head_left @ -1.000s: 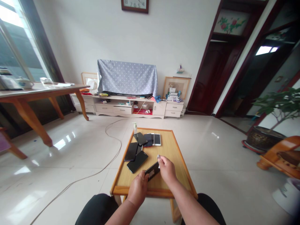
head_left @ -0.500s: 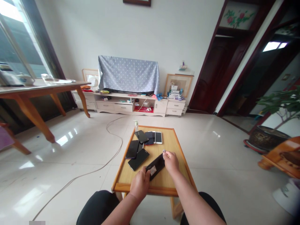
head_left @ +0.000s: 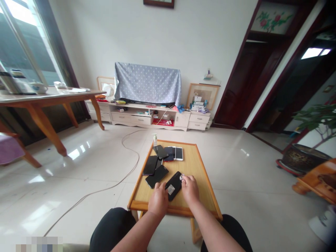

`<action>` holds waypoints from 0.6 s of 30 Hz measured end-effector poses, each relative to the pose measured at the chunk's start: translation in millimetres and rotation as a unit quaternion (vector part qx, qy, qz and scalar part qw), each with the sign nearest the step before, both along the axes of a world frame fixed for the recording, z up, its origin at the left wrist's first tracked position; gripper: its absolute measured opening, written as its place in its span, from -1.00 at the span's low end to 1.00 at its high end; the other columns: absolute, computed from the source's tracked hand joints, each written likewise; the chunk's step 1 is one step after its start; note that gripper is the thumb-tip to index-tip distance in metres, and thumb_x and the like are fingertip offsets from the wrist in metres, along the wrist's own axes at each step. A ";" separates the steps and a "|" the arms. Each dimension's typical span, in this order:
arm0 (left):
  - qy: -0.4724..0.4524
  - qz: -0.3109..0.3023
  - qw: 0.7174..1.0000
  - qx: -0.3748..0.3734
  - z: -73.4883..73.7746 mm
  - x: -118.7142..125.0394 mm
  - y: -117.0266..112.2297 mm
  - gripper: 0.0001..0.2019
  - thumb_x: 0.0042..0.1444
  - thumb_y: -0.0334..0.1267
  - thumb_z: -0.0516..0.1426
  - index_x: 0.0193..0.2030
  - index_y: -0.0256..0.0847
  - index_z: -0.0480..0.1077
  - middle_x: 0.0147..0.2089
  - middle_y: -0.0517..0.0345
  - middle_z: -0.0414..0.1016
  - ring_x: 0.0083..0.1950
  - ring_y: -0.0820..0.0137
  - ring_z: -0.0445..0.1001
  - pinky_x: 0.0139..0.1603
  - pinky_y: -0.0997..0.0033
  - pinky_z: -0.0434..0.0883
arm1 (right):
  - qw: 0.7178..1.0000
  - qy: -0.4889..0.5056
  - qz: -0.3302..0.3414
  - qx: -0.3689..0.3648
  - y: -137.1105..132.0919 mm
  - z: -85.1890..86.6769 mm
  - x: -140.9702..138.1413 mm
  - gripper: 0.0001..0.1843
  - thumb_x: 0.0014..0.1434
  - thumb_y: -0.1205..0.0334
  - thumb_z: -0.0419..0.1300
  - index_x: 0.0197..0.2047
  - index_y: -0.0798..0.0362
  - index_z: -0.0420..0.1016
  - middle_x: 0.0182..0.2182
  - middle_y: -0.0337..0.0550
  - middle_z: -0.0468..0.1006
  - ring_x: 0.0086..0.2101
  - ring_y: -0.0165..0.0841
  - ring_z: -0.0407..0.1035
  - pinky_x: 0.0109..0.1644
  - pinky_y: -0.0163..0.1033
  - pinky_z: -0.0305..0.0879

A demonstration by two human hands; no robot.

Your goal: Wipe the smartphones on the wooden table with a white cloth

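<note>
Your right hand [head_left: 190,189] pinches a small white wad [head_left: 181,177] against the far right edge of a black phone [head_left: 176,180], which is back up, label [head_left: 171,189] showing, over the near part of the bench [head_left: 195,157]. Your left hand [head_left: 159,201] touches the phone's near left edge; grip or mere steadying, cannot tell. Progress, by judgement: this phone looks mid-course, with wad and both hands at it. Beyond it, to the left, overlapping dark phones [head_left: 156,176] lie apart from either hand, a white-framed phone [head_left: 179,154] at the right end, a pump bottle [head_left: 155,140] behind. Which are done or left: nothing visible tells.
</note>
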State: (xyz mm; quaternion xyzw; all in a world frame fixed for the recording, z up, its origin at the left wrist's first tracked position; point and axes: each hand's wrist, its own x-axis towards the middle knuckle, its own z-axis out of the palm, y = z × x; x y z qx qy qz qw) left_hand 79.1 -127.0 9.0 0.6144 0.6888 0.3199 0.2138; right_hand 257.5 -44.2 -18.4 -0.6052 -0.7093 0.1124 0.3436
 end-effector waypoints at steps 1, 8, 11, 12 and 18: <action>0.004 -0.001 1.000 0.000 -0.1 0.9 -1.2 -0.61 0.33 -0.18 -0.09 0.20 -0.20 0.34 0.11 -0.06 0.37 0.09 0.30 0.47 0.16 0.38 0.33 | 1.000 -0.010 0.011 0.003 -4.8 1.8 -1.1 -0.61 0.31 0.29 0.00 0.05 0.03 0.60 -0.04 0.01 0.57 -0.02 -0.23 0.42 0.11 -0.21 0.29; 0.053 -0.019 0.998 -0.023 -3.3 7.3 -9.8 -0.29 0.04 0.00 0.23 0.32 -0.20 0.20 0.25 -0.08 0.29 0.21 0.19 0.40 0.20 0.35 0.32 | 0.990 -0.116 0.075 -0.004 -51.8 16.0 -1.4 -0.52 0.42 0.06 -0.03 0.26 0.00 0.47 0.23 0.06 0.44 0.26 -0.05 0.23 0.30 0.03 0.17; 0.067 -0.018 0.997 -0.025 -1.7 10.3 -13.4 -0.28 0.06 -0.02 0.20 0.34 -0.22 0.16 0.26 -0.10 0.28 0.25 0.19 0.37 0.23 0.34 0.30 | 0.987 -0.124 0.103 -0.008 -71.6 16.2 4.8 -0.50 0.42 -0.02 -0.06 0.30 -0.10 0.42 0.31 -0.01 0.35 0.33 -0.03 0.13 0.32 0.06 0.16; 0.071 -0.019 0.997 -0.026 -0.4 11.3 -14.6 -0.29 0.06 -0.03 0.20 0.33 -0.22 0.17 0.26 -0.10 0.28 0.25 0.19 0.37 0.24 0.34 0.30 | 0.987 -0.117 0.109 -0.007 -75.8 15.7 7.0 -0.50 0.42 -0.01 -0.05 0.30 -0.09 0.43 0.32 -0.01 0.34 0.33 -0.04 0.13 0.33 0.05 0.16; 0.086 -0.027 0.996 -0.029 14.3 15.4 -22.8 -0.43 0.06 -0.10 0.20 0.22 -0.19 0.27 0.17 -0.04 0.34 0.16 0.24 0.42 0.18 0.38 0.33 | 0.991 -0.099 0.092 0.016 -82.4 14.5 8.4 -0.54 0.39 0.12 -0.02 0.23 0.00 0.50 0.28 0.04 0.39 0.30 -0.06 0.20 0.31 0.06 0.22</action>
